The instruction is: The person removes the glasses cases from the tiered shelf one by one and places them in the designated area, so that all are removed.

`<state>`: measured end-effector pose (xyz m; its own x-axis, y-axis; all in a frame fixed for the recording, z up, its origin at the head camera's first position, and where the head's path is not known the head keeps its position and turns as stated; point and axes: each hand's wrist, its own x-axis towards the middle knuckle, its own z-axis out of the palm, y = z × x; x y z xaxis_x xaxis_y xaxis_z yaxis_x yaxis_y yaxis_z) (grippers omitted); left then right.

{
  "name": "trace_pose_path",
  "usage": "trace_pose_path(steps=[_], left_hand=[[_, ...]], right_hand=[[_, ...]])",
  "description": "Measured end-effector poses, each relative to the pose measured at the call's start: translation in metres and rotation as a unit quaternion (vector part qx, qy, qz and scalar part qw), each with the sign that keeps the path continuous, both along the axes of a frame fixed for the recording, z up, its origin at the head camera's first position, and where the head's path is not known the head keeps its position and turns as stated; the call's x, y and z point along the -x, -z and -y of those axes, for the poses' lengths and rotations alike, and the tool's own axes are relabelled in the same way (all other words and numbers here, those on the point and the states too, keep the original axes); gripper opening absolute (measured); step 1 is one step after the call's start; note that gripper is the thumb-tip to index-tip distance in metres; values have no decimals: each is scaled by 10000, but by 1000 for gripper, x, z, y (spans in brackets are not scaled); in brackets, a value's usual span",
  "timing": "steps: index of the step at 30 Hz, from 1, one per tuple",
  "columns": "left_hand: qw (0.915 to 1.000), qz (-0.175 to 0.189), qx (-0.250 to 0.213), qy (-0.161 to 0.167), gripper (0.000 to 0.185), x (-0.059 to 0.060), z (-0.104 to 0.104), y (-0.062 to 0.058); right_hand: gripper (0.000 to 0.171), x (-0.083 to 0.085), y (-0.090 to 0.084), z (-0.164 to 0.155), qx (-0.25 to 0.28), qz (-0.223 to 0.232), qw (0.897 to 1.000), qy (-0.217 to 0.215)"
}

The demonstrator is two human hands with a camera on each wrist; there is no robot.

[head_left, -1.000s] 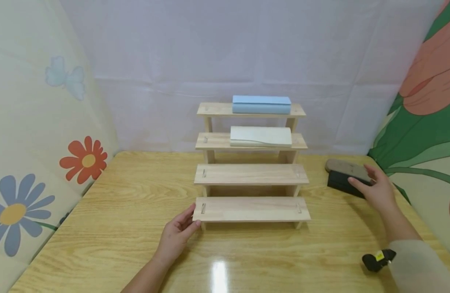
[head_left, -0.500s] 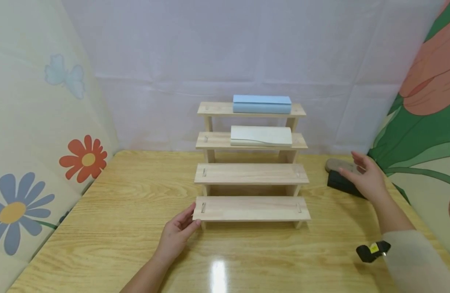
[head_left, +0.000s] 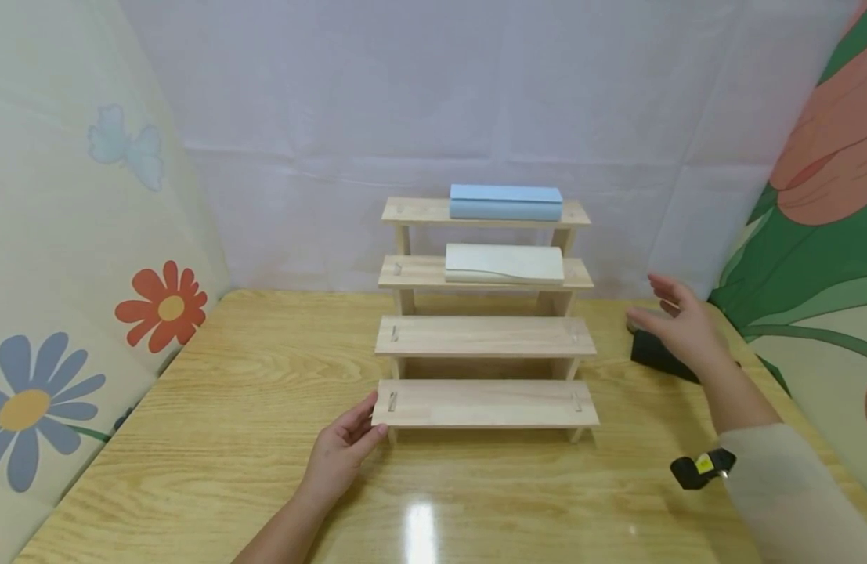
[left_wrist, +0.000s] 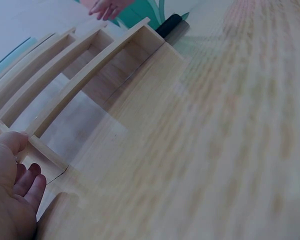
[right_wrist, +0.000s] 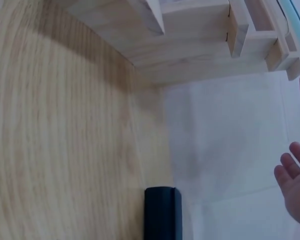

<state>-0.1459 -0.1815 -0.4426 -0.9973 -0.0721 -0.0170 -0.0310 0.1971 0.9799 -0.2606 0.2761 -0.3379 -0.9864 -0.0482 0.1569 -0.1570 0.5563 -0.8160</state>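
A light wooden stepped display stand [head_left: 485, 403] is in the middle of the table. My left hand [head_left: 337, 456] grips the left end of its lowest shelf; in the left wrist view the thumb [left_wrist: 15, 141] presses the shelf's corner. On the top shelf lies a blue glasses case [head_left: 506, 205], with a white glasses case [head_left: 503, 265] one shelf below. To the right of the stand, my right hand [head_left: 687, 325] hovers with fingers spread, holding nothing. Behind and below it lie a black glasses case [head_left: 657, 358] and a brownish case [head_left: 636, 321], both partly hidden.
The stand's two lower shelves show bare wood. A wood-grain table [head_left: 264, 376] spreads around it. White cloth [head_left: 334, 94] hangs behind, and flower-printed cloth [head_left: 45, 258] flanks both sides. A small black device [head_left: 702, 468] sits at the right wrist.
My right hand has come off the black and brownish cases, moving left and up over them without carrying anything. The left hand stays on the stand.
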Motion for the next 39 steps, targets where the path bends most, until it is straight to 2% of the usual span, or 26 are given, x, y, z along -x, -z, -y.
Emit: trace_pose_path(steps=[15,21,39], left_hand=[[10000,18,-71,-7,53,1,0,2],[10000,3,-67,28,53,1,1,2],[10000,-17,-53,71,54,0,1,1]], right_hand=[[85,12,-21,26,-241,-52,9993,-277],[83,15,-28,38,-289,-202,9986,-385],[81,27,-40,71,-167,-295,9972,-667]])
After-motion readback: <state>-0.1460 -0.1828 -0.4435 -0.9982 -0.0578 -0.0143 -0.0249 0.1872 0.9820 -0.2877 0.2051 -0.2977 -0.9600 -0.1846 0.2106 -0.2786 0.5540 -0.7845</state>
